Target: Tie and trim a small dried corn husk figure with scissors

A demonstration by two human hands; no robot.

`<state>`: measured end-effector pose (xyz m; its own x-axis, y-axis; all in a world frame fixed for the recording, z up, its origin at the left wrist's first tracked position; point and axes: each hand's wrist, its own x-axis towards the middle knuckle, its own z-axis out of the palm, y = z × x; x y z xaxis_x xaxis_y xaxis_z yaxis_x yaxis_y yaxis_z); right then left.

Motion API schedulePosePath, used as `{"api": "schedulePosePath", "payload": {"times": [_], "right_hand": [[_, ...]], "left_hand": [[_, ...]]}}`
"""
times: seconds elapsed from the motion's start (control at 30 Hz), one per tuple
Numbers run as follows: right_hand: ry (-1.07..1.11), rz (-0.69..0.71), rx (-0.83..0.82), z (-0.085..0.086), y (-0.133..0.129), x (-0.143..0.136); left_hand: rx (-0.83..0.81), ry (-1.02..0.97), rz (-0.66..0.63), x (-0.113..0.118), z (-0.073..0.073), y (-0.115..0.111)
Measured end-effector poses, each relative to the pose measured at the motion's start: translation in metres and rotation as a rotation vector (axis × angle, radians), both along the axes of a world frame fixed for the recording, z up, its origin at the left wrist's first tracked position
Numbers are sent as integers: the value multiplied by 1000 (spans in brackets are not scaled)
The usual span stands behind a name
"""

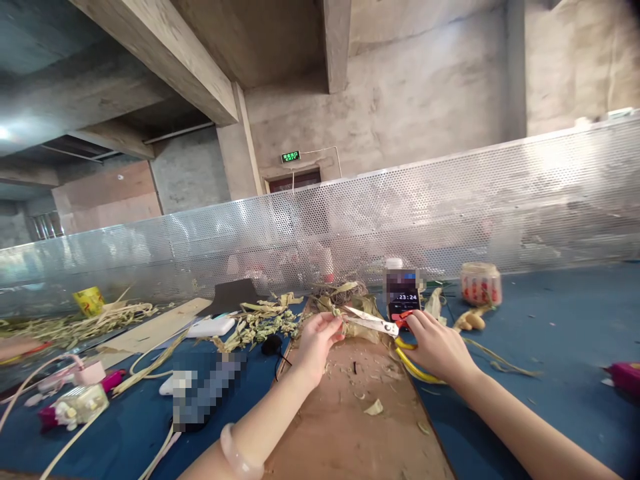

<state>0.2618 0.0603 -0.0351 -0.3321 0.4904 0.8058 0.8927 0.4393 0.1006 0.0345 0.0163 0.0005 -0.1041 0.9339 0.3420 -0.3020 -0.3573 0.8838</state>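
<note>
Scissors (373,323) with yellow and red handles are in my right hand (437,347), their blades parted and pointing left. My left hand (320,343) pinches a small piece of dried plant material (338,312) close to the blades. Both hands are above the far part of a brown board (360,413), which carries scattered trimmings and a dry leaf scrap (374,407). Dried husks lie at the board's far end, just behind the blades.
An upright phone (403,293) and a jar (481,285) stand behind my right hand. Left are dried plants (260,323), cardboard (150,327), cables, a clear container (83,405) and another person's hand (20,348). A perforated metal screen (320,227) runs along the back.
</note>
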Motion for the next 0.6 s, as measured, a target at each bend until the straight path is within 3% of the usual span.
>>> {"api": "schedulePosePath", "payload": {"times": [0.33, 0.6], "right_hand": [[62, -4, -30, 1, 0, 1], [38, 43, -42, 3, -3, -1]], "left_hand": [[30, 282, 57, 8, 4, -11], [49, 352, 60, 10, 5, -15]]}}
